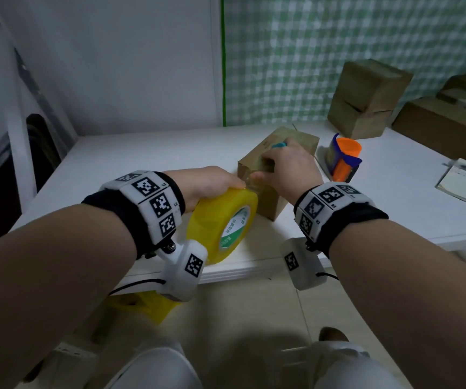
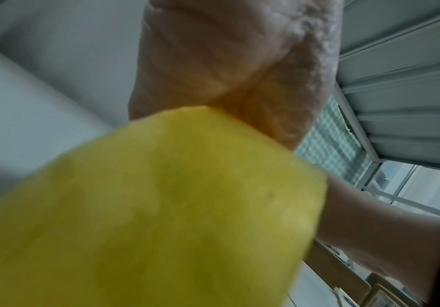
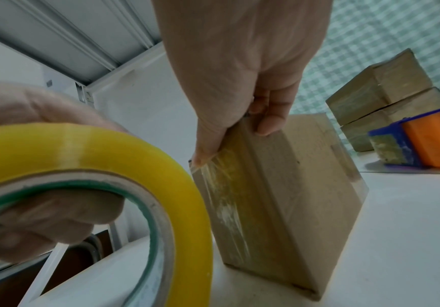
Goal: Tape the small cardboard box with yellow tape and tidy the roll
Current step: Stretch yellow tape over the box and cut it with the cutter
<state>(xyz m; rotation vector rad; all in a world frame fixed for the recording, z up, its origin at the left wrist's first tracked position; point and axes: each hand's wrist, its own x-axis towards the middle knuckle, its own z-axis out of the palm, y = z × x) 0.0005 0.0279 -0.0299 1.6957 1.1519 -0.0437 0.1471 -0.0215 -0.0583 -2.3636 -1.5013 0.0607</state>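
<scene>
- Yellow tape roll [image 1: 222, 223] blocks most of the left wrist view; it stands on edge over the near tabletop [image 1: 142, 155] edge, hole facing right.
- Left hand [image 1: 206, 183] fingers curl through the roll's core.
- Cardboard box [image 1: 271, 197] stands upright just beside the roll.
- Right hand [image 1: 288, 167] thumb and fingers pinch the box's top, partly hiding it.
- A blue object under the right hand is hard to make out.

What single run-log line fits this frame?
step: taping | left hand: grips yellow tape roll | right hand: presses tape onto small cardboard box | dispenser: idle on table
</scene>
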